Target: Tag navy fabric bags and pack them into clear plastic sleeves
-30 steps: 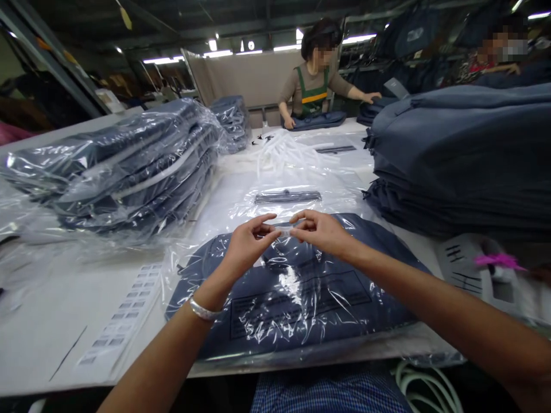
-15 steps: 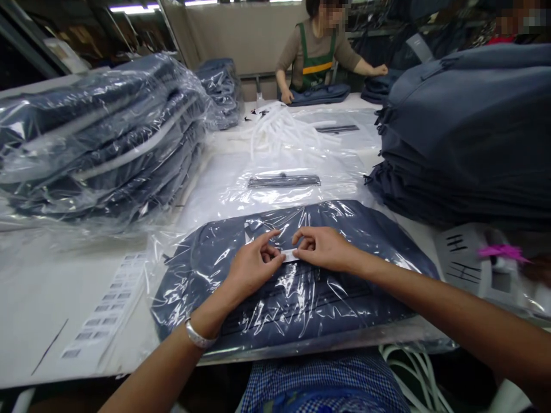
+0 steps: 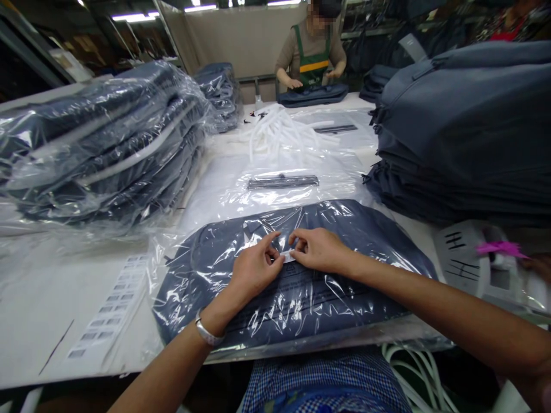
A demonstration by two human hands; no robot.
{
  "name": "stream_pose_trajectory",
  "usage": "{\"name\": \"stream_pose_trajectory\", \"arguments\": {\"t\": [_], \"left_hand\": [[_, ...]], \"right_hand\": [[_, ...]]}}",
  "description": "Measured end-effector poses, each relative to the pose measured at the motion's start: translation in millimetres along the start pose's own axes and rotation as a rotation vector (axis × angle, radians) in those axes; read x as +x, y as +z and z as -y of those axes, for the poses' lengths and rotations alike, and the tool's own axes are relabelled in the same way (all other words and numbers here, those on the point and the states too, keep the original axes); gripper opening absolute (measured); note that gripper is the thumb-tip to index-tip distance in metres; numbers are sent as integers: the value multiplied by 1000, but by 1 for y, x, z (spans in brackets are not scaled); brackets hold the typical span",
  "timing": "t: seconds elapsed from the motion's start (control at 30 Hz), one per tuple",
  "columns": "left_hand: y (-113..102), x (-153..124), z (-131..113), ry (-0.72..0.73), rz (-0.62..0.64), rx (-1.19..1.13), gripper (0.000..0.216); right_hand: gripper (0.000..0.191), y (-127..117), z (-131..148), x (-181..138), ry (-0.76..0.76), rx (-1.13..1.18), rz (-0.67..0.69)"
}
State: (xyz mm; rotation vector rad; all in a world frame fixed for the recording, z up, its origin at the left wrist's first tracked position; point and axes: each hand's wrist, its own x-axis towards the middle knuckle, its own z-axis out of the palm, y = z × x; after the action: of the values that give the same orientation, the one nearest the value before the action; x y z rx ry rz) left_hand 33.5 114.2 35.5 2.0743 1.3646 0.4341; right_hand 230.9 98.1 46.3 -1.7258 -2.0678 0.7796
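Note:
In front of me a dark blue bag (image 3: 344, 292) lies flat inside a clear plastic sleeve with printed lines on it. Over its middle, a small white label (image 3: 287, 256) stretches between my two hands. The thumb and fingers of my left hand (image 3: 258, 265) pinch its left end. My right hand (image 3: 321, 250) pinches the right end, fingers curled. Whether the label touches the plastic, I cannot tell. A sheet of white barcode labels (image 3: 109, 312) lies on the table to the left of the bag.
Plastic-wrapped bags (image 3: 103, 143) are stacked at left, unwrapped dark blue bags (image 3: 469, 132) at right. Clear plastic sleeves (image 3: 228, 183) and white strips (image 3: 279, 132) lie beyond my hands. Across the table a co-worker (image 3: 316, 57) stands behind a folded bag (image 3: 312, 96).
My hands stay on the label with only a slight shift. The co-worker's outstretched arm has drawn back in, and both their hands are now above the folded bag.

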Motion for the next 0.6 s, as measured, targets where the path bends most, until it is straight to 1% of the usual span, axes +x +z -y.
{"name": "stream_pose_trajectory", "arguments": {"t": [0.1, 0.3, 0.6], "left_hand": [[1, 0, 0, -3, 2, 25, 59], [4, 1, 3, 43, 0, 54, 60], [6, 0, 0, 38, -14, 169, 60]], "right_hand": [[24, 1, 3, -2, -13, -72, -9], [27, 3, 5, -2, -36, -179, -28], [32, 7, 5, -1, -47, -270, -18]]}}
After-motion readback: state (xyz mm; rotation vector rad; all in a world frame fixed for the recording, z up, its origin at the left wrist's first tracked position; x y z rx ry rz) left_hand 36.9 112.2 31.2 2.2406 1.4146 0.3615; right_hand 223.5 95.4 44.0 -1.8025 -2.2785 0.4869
